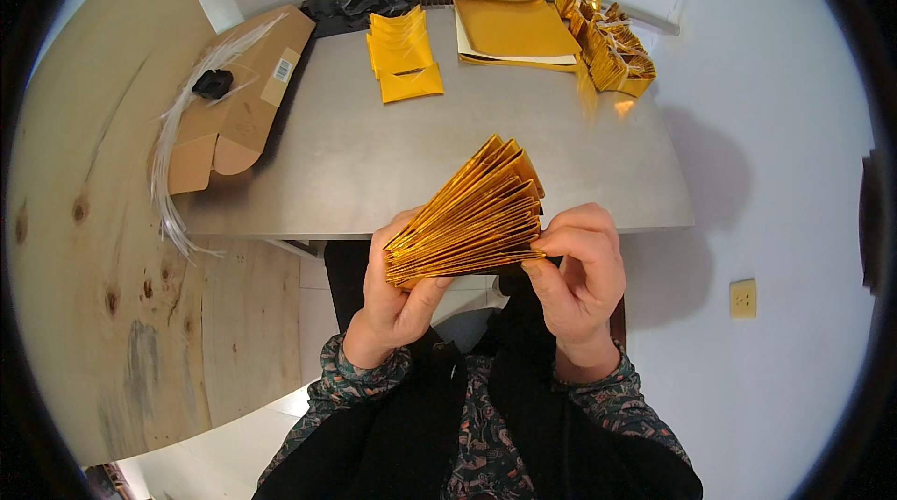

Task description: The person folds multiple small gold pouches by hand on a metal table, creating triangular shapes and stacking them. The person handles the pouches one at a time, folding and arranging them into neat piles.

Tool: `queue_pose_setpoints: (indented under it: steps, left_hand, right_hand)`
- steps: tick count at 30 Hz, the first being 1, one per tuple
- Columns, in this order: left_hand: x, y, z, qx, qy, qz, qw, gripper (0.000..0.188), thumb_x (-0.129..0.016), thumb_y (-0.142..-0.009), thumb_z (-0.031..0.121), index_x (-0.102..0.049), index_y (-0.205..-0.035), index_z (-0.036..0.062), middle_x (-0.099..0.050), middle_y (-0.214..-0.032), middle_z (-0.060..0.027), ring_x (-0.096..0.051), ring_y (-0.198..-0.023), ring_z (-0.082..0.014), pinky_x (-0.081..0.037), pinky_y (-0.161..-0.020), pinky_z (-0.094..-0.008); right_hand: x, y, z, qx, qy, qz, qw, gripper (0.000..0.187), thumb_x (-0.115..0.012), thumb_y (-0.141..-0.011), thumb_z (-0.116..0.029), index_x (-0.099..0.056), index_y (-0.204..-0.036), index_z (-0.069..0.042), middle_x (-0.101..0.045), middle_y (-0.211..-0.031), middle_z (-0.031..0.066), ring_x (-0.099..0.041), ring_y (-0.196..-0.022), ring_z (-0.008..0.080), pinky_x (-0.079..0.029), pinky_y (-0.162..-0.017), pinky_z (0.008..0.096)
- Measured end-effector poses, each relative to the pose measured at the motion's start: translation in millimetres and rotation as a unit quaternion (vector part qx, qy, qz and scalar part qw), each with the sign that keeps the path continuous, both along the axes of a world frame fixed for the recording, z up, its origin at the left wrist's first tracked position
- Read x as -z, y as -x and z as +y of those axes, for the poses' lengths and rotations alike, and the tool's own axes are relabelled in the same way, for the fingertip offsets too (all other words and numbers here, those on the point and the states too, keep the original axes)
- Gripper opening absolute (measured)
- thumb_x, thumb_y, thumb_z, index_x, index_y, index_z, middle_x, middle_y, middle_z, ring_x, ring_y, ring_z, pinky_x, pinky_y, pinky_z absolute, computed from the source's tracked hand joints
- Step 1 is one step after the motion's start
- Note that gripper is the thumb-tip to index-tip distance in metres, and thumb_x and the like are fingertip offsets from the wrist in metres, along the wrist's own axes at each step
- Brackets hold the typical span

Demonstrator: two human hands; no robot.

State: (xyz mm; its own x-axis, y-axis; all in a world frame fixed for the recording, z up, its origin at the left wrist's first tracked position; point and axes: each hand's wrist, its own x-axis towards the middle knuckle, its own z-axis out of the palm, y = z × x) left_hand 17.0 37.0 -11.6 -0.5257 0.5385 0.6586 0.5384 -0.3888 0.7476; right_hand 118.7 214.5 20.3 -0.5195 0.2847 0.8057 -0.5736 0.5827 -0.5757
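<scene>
Centrally, in the head view looking down, a thick bundle (472, 224) of folded, shiny gold paper is held up in front of the person, near the front edge of a grey metal table (327, 168). Its folds spread like a fan, narrow at the left and wide toward the upper right. The left hand (394, 290) grasps the narrow end, thumb below. The right hand (581, 276) pinches the lower corner of the wide end between thumb and fingers.

On the table's far side, from left to right, lie a crumpled black plastic bag (360, 10), a row of overlapping yellow-gold packets (402, 44), a stack of gold sheets (514, 21) and, just beside it, a heap of folded gold paper (612, 51). At the left, a brown cardboard box (229, 126) carries loose whitish strips (165, 150), which trail down past the table's edge. A small black object (213, 83) rests among them.
</scene>
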Motion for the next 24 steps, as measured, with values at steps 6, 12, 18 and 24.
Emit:
queue_pose_setpoints:
  steps: [6, 12, 18, 24]
  left_hand:
    - [2, 0, 2, -0.016, -0.003, 0.015, 1.000, 0.050, -0.061, -0.096, 0.007, -0.034, -0.136, -0.0086, -0.050, -0.132, -0.0238, -0.056, -0.116, -0.0259, -0.044, -0.100, -0.0359]
    - [6, -4, 4, -0.034, -0.012, 0.013, 0.999, 0.050, -0.060, -0.096, 0.008, -0.034, -0.136, -0.0087, -0.050, -0.132, -0.0244, -0.055, -0.117, -0.0264, -0.043, -0.101, -0.0361]
    - [8, -4, 3, -0.019, -0.007, -0.007, 1.000, 0.050, -0.060, -0.096, 0.008, -0.034, -0.136, -0.0083, -0.050, -0.132, -0.0247, -0.055, -0.117, -0.0268, -0.043, -0.101, -0.0363]
    - [9, -5, 1, 0.003, -0.004, -0.017, 1.000, 0.049, -0.060, -0.096, 0.007, -0.034, -0.135, -0.0082, -0.051, -0.131, -0.0243, -0.055, -0.116, -0.0269, -0.043, -0.100, -0.0363]
  right_hand:
    - [0, 0, -2, -0.010, 0.031, 0.000, 0.999, 0.031, -0.079, -0.075, 0.005, -0.063, -0.100, -0.001, -0.063, -0.098, 0.0115, -0.059, -0.081, 0.0182, -0.050, -0.071, 0.0260]
    - [1, 0, -2, -0.027, 0.062, -0.012, 0.998, 0.032, -0.078, -0.074, 0.006, -0.061, -0.100, 0.000, -0.063, -0.095, 0.0120, -0.059, -0.083, 0.0200, -0.048, -0.074, 0.0279]
    - [0, -3, -2, -0.047, 0.065, -0.018, 0.997, 0.029, -0.076, -0.073, 0.008, -0.060, -0.095, -0.001, -0.063, -0.093, 0.0113, -0.058, -0.082, 0.0205, -0.046, -0.072, 0.0294]
    - [-9, -7, 0, -0.035, 0.017, -0.020, 0.999, 0.031, -0.078, -0.072, 0.007, -0.061, -0.096, -0.001, -0.063, -0.093, 0.0115, -0.059, -0.081, 0.0208, -0.048, -0.070, 0.0286]
